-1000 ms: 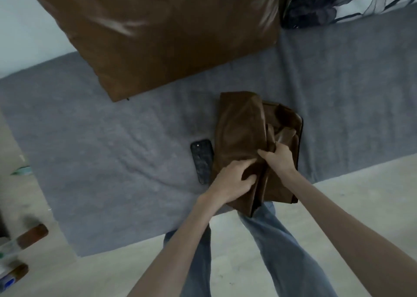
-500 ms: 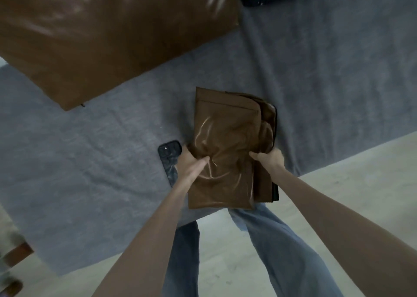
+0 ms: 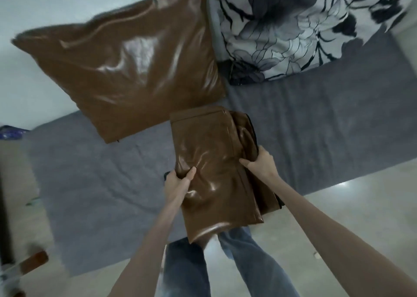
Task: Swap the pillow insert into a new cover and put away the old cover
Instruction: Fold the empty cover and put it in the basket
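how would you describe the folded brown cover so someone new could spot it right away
Start at the grey sheet over the bed, then find the plump brown pillow at its far side. Just nearer lies the folded brown cover, gripped by the left hand and right hand. Unlike the pillow, it is flat, empty and overhangs the bed's near edge.

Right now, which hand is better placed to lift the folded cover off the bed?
Probably the left hand: it grips the folded cover on its main top panel. The right hand only pinches the bunched side layers.
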Tool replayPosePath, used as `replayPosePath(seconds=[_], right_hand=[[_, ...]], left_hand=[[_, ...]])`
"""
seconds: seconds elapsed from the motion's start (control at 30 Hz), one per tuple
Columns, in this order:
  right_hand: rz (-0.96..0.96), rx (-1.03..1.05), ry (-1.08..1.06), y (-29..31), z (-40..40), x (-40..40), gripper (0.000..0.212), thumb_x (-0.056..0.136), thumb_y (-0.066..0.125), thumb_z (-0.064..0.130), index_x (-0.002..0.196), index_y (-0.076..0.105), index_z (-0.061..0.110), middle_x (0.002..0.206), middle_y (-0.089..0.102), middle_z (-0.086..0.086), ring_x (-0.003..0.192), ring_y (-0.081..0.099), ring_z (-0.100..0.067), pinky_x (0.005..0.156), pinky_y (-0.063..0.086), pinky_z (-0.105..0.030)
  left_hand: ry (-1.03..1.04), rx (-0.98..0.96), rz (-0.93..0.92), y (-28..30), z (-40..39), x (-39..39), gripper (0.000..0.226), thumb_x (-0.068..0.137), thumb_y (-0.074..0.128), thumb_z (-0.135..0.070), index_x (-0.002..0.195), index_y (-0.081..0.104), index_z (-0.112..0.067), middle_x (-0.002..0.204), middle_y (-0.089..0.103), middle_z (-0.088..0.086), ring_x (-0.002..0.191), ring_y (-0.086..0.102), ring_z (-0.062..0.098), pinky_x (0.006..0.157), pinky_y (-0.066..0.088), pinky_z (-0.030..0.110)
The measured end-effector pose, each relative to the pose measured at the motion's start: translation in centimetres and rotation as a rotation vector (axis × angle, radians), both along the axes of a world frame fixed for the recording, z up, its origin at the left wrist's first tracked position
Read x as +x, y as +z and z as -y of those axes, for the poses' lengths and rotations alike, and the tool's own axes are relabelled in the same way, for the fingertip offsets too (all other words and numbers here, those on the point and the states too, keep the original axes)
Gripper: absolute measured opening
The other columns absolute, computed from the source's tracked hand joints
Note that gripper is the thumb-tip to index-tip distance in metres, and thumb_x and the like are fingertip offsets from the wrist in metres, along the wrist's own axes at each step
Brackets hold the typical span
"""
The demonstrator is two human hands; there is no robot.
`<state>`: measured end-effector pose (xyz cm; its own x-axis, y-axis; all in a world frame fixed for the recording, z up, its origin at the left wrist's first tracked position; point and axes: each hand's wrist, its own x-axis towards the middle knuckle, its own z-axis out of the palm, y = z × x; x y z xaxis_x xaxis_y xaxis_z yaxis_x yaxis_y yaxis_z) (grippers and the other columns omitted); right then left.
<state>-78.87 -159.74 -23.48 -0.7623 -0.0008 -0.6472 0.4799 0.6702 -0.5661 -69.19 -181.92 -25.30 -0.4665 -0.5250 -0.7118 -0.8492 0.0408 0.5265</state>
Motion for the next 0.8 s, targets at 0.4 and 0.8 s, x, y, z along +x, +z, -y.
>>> replayPosePath(seconds=[0.4,0.8], right_hand=[[-0.242,-0.164,0.073,23.0,3.0,3.2,0.038,0.077,0.073,0.025,0.11,0.059,0.012,0.105,0.067,-0.005,0.101,0.062,-0.024,0.09,0.052,-0.041],[-0.44,-0.275,0.32,36.8,11.5,15.6,0.037,0.077,0.072,0.027,0.11,0.058,0.019,0.085,0.059,0.013,0.097,0.059,-0.016,0.079,0.042,-0.024]], left_hand=[[0.122,0.008,-0.479,23.6,2.0,5.1,0.025,0.091,0.064,-0.034,0.114,0.066,-0.025,0.105,0.072,-0.003,0.103,0.066,0.018,0.095,0.052,0.041],[0.326,-0.204,-0.702,37.9,6.8,23.1,0.013,0.08,0.063,-0.047,0.091,0.066,-0.041,0.097,0.073,-0.011,0.099,0.067,0.016,0.096,0.051,0.044]])
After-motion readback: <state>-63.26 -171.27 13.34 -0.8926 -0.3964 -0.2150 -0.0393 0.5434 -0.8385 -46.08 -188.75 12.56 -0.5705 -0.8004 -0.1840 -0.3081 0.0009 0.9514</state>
